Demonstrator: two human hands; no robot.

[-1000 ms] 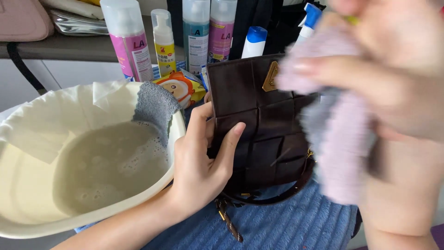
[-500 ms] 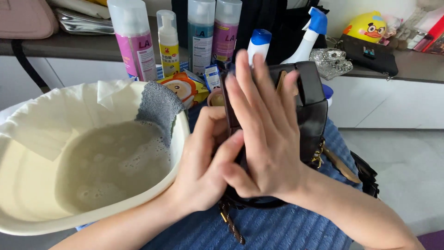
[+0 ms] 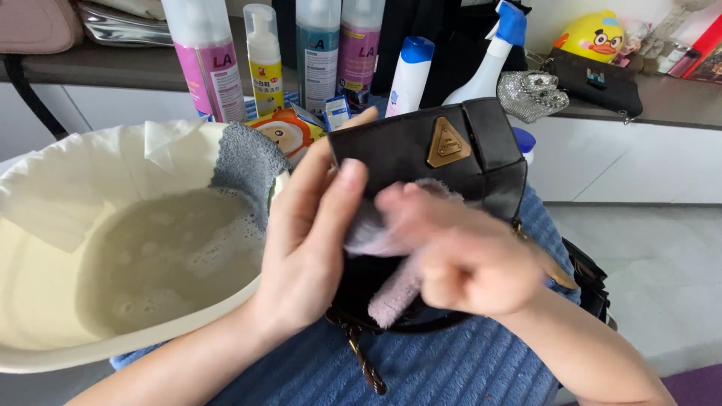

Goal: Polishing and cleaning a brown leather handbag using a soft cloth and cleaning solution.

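A small black leather handbag (image 3: 421,146) with a gold triangular badge stands upright on a blue ribbed towel (image 3: 451,365). My left hand (image 3: 308,240) grips its left side, thumb up against the front. My right hand (image 3: 459,256), blurred by motion, presses a pale pink fluffy cloth (image 3: 391,293) against the bag's front. The lower half of the bag is hidden behind both hands.
A cream basin (image 3: 45,248) of soapy water sits at the left, with a grey cloth (image 3: 248,162) draped over its rim. Several foam pump bottles (image 3: 203,53) and a spray bottle (image 3: 489,60) stand behind. A yellow duck toy (image 3: 590,37) rests on the right shelf.
My right hand came down from close to the camera onto the bag's front and now rubs the pink cloth there. The bag has been turned, showing its gold badge.
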